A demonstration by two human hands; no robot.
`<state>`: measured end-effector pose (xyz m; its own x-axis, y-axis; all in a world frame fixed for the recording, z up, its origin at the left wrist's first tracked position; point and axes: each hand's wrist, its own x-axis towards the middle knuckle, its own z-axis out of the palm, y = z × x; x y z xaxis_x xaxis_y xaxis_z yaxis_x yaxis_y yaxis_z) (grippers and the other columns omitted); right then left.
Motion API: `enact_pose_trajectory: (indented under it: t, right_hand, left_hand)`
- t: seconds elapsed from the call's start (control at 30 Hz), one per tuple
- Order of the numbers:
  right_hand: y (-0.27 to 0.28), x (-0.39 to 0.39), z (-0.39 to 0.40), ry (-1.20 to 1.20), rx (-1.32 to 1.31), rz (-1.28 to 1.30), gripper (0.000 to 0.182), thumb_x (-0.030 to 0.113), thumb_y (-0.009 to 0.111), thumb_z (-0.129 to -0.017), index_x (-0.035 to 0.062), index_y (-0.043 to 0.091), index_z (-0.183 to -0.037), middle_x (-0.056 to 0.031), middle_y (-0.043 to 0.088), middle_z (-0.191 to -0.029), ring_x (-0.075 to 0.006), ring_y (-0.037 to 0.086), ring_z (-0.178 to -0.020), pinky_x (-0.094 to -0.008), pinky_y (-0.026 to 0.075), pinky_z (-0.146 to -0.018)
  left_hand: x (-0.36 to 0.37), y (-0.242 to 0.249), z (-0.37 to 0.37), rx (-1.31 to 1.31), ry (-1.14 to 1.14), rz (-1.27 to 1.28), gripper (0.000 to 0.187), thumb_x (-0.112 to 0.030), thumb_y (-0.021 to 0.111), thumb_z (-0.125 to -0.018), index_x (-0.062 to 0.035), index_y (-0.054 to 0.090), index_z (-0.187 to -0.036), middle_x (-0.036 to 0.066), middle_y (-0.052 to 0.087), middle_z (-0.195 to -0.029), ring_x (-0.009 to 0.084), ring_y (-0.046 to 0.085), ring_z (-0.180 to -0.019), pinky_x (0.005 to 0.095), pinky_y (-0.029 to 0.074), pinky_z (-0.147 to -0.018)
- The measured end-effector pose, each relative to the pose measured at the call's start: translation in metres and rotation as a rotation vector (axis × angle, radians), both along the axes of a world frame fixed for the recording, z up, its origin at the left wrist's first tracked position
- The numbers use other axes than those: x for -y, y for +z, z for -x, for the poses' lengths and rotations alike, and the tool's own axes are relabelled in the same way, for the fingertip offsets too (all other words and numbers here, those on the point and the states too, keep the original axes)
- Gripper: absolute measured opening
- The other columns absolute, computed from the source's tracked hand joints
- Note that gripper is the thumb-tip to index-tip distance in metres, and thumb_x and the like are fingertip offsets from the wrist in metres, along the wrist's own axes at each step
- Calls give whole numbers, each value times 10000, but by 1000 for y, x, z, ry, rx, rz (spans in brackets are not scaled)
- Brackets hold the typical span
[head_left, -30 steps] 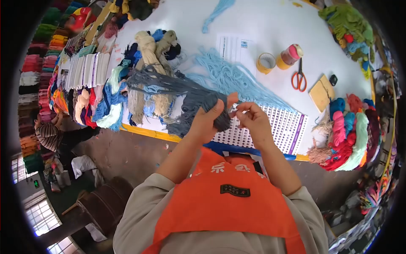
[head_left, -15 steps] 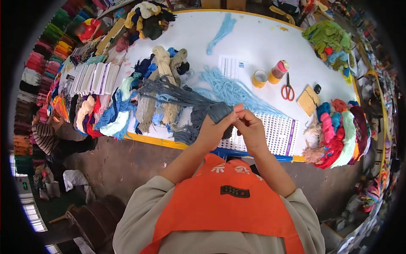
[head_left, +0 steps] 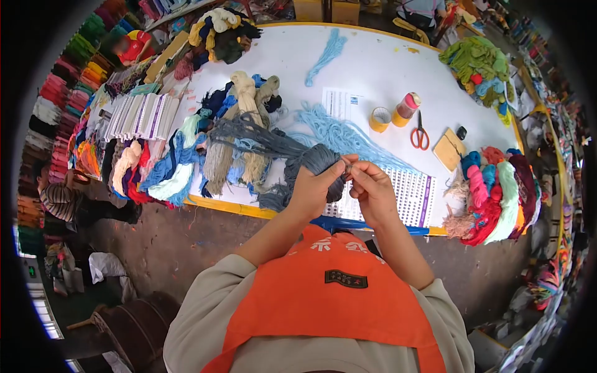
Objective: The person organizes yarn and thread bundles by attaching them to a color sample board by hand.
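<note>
Yarn point(head_left: 318, 159) near table's yellow edge point(head_left: 233, 209)

Bit pinched at the fingertips of the right hand point(head_left: 375, 194): too small to tell. Left hand point(head_left: 309, 191) hides part of the grey yarn point(head_left: 318, 159). Punched card point(head_left: 410, 199) partly covered by pale blue yarn point(head_left: 342, 130) and right hand. Print on paper sheet point(head_left: 337, 102) and dark patch point(head_left: 346, 278) unreadable. Person at top right point(head_left: 423, 9) cut off by top edge.

This is a yarn workshop. Bundles of colored yarn point(head_left: 244, 93) cover parts of a big white table point(head_left: 280, 62), with scissors point(head_left: 420, 137) and tape rolls point(head_left: 380, 120) on it.
</note>
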<state>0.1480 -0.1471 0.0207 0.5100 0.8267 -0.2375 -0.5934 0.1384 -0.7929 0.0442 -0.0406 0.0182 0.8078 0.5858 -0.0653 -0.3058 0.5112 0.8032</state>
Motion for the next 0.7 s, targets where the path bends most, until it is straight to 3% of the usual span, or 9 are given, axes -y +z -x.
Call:
enact_pose_trajectory:
  t: [0.3,0.4,0.47,0.6,0.67,0.7]
  right_hand:
    - [-6,2,1,5,-94,-84,156,169,628,-937,52,634,-1039,7,607,-809,-36,470,-606,-201,416,-555]
    - [-1,1,3,-1,13,-49,154,185,616,-947,61,626,-1038,10,606,-811,-32,474,-611,-191,430,-549]
    - [7,0,8,-17,181,113,133,194,598,-959,72,624,-1005,11,614,-822,-27,477,-614,-185,453,-549]
    - [4,1,7,-16,217,168,123,195,596,-960,78,620,-988,8,623,-842,-24,476,-611,-188,472,-555]
    - [0,2,5,-19,-52,-12,123,196,607,-954,82,623,-998,10,626,-856,-25,478,-611,-196,477,-566]
    - [-2,3,3,-18,-53,-12,123,196,607,-954,82,623,-998,10,626,-856,-25,478,-611,-196,477,-566]
  left_hand:
    - [2,-1,3,40,2,74,171,-96,604,-932,49,648,-1011,129,671,-1104,145,635,-916,292,526,-807]
    - [2,-5,1,50,-6,81,176,-111,609,-934,36,649,-1023,142,661,-1134,155,636,-927,295,534,-798]
    - [4,-4,0,35,-4,65,182,-122,612,-935,26,648,-1036,151,652,-1158,162,637,-928,297,542,-786]
    - [5,-3,2,-15,-13,5,217,-147,605,-946,29,639,-1068,154,645,-1180,173,633,-978,313,538,-825]
    - [3,-3,3,-12,-27,23,250,-178,599,-956,30,634,-1090,156,637,-1196,180,628,-1001,323,532,-849]
    - [3,0,3,21,-32,61,325,-235,571,-974,41,616,-1140,141,642,-1176,164,624,-987,312,524,-856]
